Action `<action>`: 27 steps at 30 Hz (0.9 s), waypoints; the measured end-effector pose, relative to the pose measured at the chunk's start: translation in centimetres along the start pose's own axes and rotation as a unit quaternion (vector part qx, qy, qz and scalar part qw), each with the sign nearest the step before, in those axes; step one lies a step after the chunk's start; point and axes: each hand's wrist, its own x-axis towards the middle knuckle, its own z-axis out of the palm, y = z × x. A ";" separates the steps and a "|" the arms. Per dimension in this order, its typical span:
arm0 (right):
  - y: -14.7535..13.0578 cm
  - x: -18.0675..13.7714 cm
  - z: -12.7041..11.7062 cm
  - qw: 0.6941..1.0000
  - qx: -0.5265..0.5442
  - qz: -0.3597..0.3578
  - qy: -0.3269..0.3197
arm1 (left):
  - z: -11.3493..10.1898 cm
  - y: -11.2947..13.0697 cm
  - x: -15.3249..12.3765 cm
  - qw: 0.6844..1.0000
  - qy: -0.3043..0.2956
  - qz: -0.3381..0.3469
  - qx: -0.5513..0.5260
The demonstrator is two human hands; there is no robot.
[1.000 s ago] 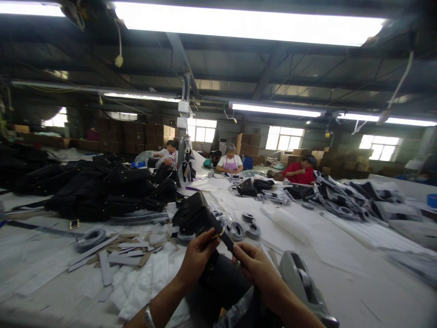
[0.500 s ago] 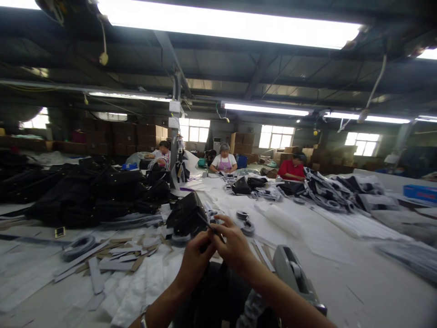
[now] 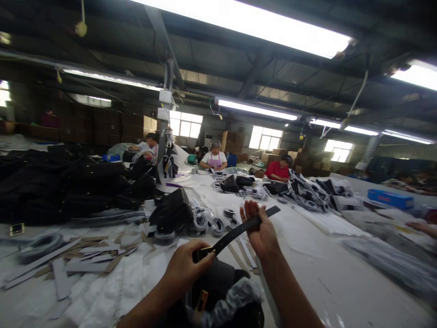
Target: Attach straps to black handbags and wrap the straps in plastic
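Observation:
A black strap with a row of holes stretches between my hands. My left hand pinches its lower end at a gold-coloured buckle. My right hand has the strap's upper part between thumb and palm, and the pointed tip sticks out past the thumb. Below them, close to my body, is a black bag with a gold-coloured metal fitting and crumpled clear plastic wrap over part of it. My right forearm covers the area right of the bag.
Another black bag stands just ahead, beside wrapped coiled straps. Cardboard strips lie scattered on the left, in front of a heap of black bags. Co-workers sit across the table. A blue box is at the right.
My hands, close together before, are now apart. The right hand has moved up and right, drawing the strap out through the buckle side. The view has turned slightly right.

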 end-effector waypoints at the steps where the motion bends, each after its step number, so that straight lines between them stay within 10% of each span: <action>1: 0.7 -1.0 -0.7 1.000 -0.012 0.015 -0.008 | 0.2 -0.1 0.0 1.000 0.007 0.002 0.009; 5: 3.8 -5.2 -2.5 0.968 -0.177 0.123 -0.128 | 1.2 -0.6 0.2 0.999 0.021 0.023 0.029; 12: 4.7 -6.0 -2.8 0.863 -0.487 -0.038 -0.131 | 0.1 -0.5 -0.5 0.999 -0.016 0.025 0.024; 27: 4.7 -6.7 -3.1 0.991 -0.084 0.106 0.010 | -1.9 0.4 -1.3 0.999 -0.029 -0.023 0.004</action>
